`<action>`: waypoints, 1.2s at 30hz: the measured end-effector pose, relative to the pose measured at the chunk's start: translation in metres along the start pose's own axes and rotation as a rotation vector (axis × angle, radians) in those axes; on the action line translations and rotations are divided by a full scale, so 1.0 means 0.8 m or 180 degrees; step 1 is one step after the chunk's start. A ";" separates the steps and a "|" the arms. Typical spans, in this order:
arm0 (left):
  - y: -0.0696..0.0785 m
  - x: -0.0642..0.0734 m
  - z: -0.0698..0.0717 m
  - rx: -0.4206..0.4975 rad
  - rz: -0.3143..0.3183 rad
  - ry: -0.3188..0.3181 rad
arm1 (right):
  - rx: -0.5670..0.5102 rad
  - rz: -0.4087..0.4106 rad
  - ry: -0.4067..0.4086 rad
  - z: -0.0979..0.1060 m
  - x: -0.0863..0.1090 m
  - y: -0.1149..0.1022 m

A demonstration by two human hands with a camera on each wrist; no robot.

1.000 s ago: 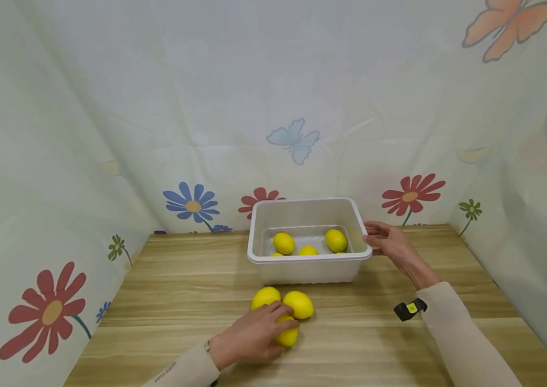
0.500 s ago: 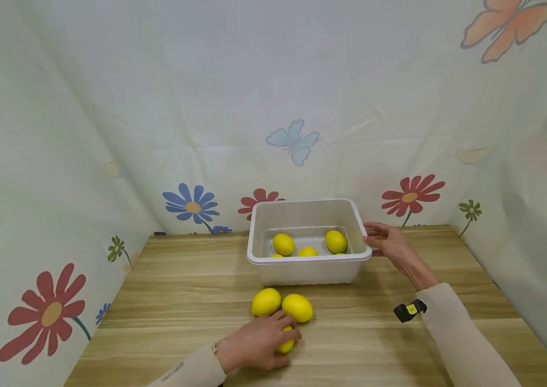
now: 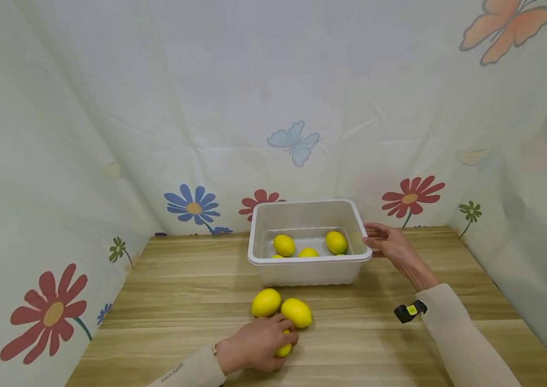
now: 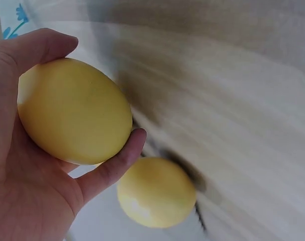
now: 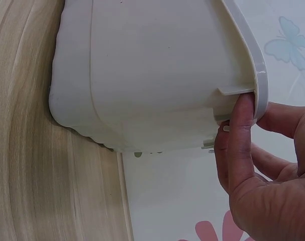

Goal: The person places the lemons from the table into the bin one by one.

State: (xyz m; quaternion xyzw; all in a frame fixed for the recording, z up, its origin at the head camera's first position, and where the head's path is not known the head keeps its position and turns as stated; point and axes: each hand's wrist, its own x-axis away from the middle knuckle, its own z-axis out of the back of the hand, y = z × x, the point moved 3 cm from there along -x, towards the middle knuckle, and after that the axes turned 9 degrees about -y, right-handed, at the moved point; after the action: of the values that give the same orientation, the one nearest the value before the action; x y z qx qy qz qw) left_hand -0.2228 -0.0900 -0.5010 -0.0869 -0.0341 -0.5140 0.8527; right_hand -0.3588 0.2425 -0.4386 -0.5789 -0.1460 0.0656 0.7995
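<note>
My left hand curls over a yellow lemon near the front of the table. In the left wrist view that lemon sits between thumb and fingers, with a second lemon just past it. Two loose lemons lie side by side beyond the hand, a left one and a right one. At the back, my right hand pinches the right rim of a white plastic bin. Under the rim, its fingers press the bin's outer wall.
Several lemons lie inside the bin, such as one at its right; its front wall partly hides others. The wood-grain table backs onto a flower-printed curtain, which also hangs along both sides.
My left hand has shifted slightly toward me with its lemon. The right one of the two loose lemons has turned and moved a little nearer. My right hand stays at the bin.
</note>
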 end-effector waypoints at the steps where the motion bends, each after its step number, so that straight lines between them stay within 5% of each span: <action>1: 0.000 0.001 0.002 0.0009 0.0007 -0.0020 | -0.0001 -0.0009 0.0000 0.000 0.000 0.000; 22: -0.025 0.006 0.088 0.0143 0.0251 -0.0122 | 0.0015 -0.0013 -0.0017 0.003 -0.002 -0.001; 36: -0.047 0.008 0.142 -0.0113 0.0317 0.0141 | 0.0005 -0.0044 -0.0007 -0.001 -0.001 -0.002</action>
State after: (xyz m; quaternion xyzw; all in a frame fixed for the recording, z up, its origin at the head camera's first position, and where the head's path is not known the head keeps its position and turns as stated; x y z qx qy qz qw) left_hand -0.2494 -0.0916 -0.3839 -0.0921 -0.0017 -0.4732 0.8761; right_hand -0.3596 0.2407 -0.4377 -0.5772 -0.1508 0.0608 0.8003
